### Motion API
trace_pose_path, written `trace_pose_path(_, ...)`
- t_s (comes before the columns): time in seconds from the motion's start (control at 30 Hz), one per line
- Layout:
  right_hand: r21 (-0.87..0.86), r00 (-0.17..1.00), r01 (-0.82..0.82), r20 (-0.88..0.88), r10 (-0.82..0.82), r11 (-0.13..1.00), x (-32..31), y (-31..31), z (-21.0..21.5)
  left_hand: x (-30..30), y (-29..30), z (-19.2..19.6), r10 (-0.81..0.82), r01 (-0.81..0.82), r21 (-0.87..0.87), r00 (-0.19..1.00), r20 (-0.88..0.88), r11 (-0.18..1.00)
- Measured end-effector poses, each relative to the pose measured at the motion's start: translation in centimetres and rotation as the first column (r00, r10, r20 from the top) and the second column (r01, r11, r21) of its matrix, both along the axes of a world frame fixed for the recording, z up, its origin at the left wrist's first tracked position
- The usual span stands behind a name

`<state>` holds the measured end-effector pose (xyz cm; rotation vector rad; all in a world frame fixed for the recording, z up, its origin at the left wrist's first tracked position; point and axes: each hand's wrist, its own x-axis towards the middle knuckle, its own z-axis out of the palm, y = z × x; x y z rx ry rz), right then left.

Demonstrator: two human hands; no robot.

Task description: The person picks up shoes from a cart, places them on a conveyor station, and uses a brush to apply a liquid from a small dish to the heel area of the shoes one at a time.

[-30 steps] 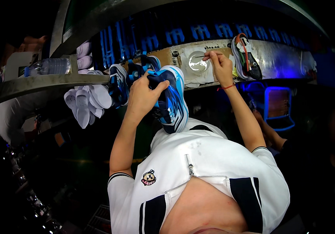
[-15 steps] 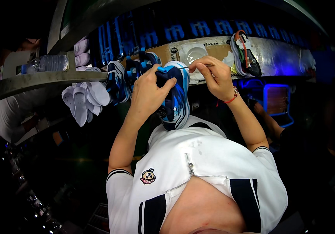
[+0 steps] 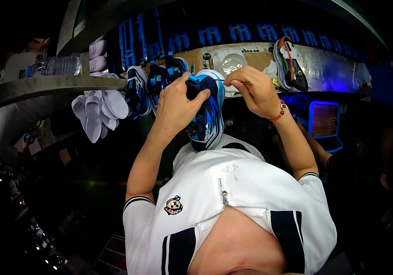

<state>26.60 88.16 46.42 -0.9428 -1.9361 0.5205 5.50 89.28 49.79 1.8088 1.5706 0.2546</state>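
A blue and white sneaker stands upright before my chest, heel pointing away from me and toe against my shirt. My left hand is closed on the collar of the shoe, thumb on the near side and fingers around the heel opening. In my right hand is a thin dark stick-like tool, pinched between thumb and fingers. The tool's tip reaches the heel edge of the sneaker; what kind of tip it has is too small to tell.
More blue sneakers stand left of my left hand, beside hanging pale clogs. Beyond lies a bench with a clear round dish and a black and orange shoe. A metal bar runs at left. A blue-framed stool is at right.
My right hand has shifted slightly right and down, with the tool still at the heel of the shoe. My left hand keeps its hold.
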Motion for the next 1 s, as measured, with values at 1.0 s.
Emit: trace_pose_path(1.0, -0.312, 0.887, 0.391, -0.123, -0.445, 0.866, 2.0, 0.7, -7.0, 0.1, 0.2, -0.4, -0.003, 0.002, -0.019, 0.999, -0.048, 1.0)
